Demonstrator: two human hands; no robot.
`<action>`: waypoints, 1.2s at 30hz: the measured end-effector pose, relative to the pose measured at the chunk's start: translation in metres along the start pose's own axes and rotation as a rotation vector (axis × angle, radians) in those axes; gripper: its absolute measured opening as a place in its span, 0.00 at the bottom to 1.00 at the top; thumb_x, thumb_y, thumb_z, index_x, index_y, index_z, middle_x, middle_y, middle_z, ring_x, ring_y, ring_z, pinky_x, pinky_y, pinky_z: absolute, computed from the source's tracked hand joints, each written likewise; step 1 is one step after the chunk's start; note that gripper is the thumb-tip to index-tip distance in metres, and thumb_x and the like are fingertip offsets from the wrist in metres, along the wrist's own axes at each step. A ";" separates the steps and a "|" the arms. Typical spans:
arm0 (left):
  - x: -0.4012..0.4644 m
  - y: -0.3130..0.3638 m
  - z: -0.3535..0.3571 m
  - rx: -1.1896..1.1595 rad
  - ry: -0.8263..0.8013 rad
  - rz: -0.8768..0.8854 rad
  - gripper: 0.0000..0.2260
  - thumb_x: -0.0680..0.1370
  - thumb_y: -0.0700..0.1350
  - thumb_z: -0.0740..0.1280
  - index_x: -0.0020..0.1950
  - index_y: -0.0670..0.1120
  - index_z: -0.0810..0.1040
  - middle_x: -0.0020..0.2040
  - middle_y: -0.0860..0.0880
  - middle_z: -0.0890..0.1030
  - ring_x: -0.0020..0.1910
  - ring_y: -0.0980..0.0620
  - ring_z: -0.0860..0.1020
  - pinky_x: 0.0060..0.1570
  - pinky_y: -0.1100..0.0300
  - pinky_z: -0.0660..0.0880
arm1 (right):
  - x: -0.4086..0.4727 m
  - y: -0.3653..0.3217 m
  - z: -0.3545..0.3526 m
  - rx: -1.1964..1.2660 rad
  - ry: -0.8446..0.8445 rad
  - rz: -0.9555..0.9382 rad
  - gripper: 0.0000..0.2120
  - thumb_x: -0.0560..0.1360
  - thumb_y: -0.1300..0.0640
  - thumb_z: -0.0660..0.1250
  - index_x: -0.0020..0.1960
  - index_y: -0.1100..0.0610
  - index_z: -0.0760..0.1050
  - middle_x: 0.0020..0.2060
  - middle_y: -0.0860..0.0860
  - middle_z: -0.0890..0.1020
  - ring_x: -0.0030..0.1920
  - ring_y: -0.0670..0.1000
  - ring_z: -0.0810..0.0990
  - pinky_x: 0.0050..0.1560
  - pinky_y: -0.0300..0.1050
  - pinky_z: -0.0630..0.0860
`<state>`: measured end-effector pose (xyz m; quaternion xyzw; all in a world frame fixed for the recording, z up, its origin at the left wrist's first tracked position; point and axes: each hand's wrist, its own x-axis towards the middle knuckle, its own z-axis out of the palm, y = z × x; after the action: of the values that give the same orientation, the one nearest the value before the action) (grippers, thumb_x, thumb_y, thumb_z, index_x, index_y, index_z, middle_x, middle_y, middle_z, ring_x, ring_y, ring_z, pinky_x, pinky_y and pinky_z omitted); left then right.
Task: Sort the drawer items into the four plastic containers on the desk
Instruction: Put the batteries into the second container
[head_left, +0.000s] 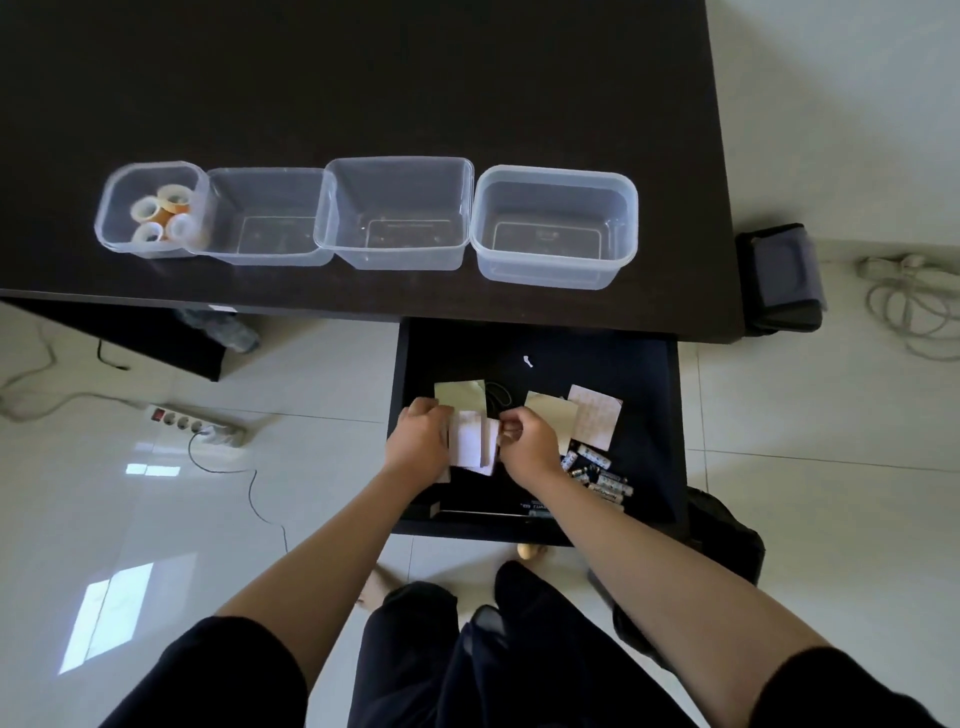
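1. Paper slips (470, 441) sit between both my hands, low over the open drawer (654, 415): my left hand (418, 441) curls round their left edge and my right hand (524, 441) pinches the right edge. The bundle looks loose and uneven, so a sheet could slide out as I lift, I think.
2. More notes are in the drawer: a pale yellow pad (462, 396) just behind my left hand, another beige sheet (550, 415) and a pinkish grid sheet (597, 421) beside my right. If I leave now, I will likely need a second trip.
3. Batteries (597, 475) lie in a heap just beside my right wrist. Dragging my hand back could scatter them.
4. Four clear containers stand in a row on the desk (363, 78). The leftmost tub (111, 218) holds tape rolls (161, 213); the others look empty. Dropping paper in the tape tub would spoil the sort, so I should aim for the next tub (265, 249).
5. The desk edge overhangs the drawer's back; lifting straight up risks a knock.
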<state>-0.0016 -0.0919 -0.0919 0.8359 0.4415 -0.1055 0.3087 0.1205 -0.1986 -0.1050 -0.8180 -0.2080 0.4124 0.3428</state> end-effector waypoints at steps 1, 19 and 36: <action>-0.002 0.004 0.002 0.002 0.019 0.013 0.19 0.76 0.36 0.59 0.66 0.45 0.74 0.68 0.47 0.69 0.67 0.45 0.67 0.55 0.50 0.75 | 0.000 0.004 -0.004 -0.007 0.041 0.001 0.14 0.74 0.69 0.62 0.58 0.63 0.75 0.48 0.56 0.78 0.48 0.51 0.75 0.50 0.42 0.73; 0.026 0.084 0.066 0.366 -0.325 0.366 0.15 0.77 0.46 0.62 0.62 0.57 0.77 0.79 0.49 0.46 0.77 0.45 0.45 0.74 0.45 0.53 | 0.005 0.089 -0.094 -0.478 -0.022 -0.041 0.20 0.75 0.62 0.65 0.66 0.55 0.72 0.63 0.49 0.67 0.62 0.52 0.71 0.64 0.46 0.72; 0.066 0.086 0.056 0.369 -0.057 0.329 0.42 0.66 0.59 0.73 0.73 0.46 0.57 0.66 0.44 0.65 0.67 0.43 0.67 0.72 0.47 0.59 | 0.046 0.065 -0.103 -0.484 0.040 0.057 0.37 0.67 0.62 0.75 0.71 0.52 0.62 0.68 0.56 0.59 0.60 0.59 0.75 0.52 0.48 0.78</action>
<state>0.1121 -0.1180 -0.1293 0.9354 0.2637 -0.1562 0.1763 0.2347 -0.2546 -0.1333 -0.8899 -0.2705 0.3438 0.1291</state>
